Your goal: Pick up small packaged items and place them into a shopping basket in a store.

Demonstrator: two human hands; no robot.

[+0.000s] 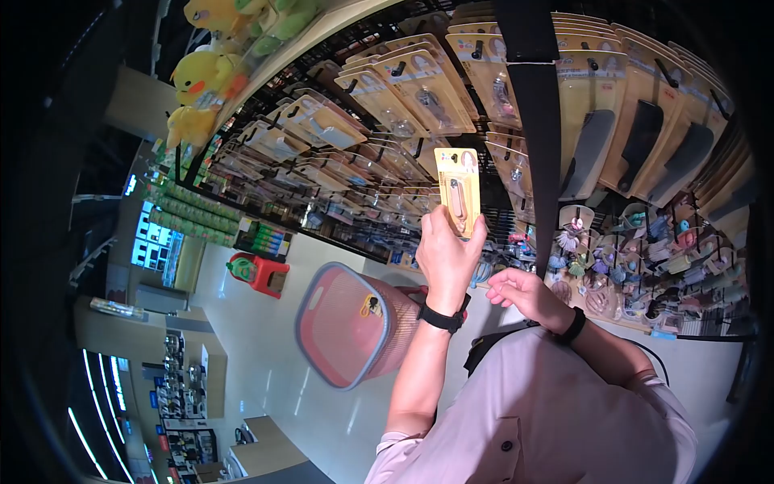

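A small yellow carded blister pack [459, 192] is pinched upright between the thumb and fingers of my left hand [448, 254]. A slim, pinkish item with a dark end shows through its clear front; its exact kind is too small to tell. My right hand [520, 292] hovers lower and to the right, apart from the pack, its fingers loosely bent and nothing visible in them. Behind my left hand stands a pink and grey basket [310, 319], with a small black and yellow item [371, 306] inside.
Carded goods [427, 93] hang in rows on black racks ahead. Packs with dark combs [592, 149] hang at upper right, above hair accessories [613, 258]. Yellow plush toys [200, 78] sit at upper left. A red stool [270, 274] stands on the floor.
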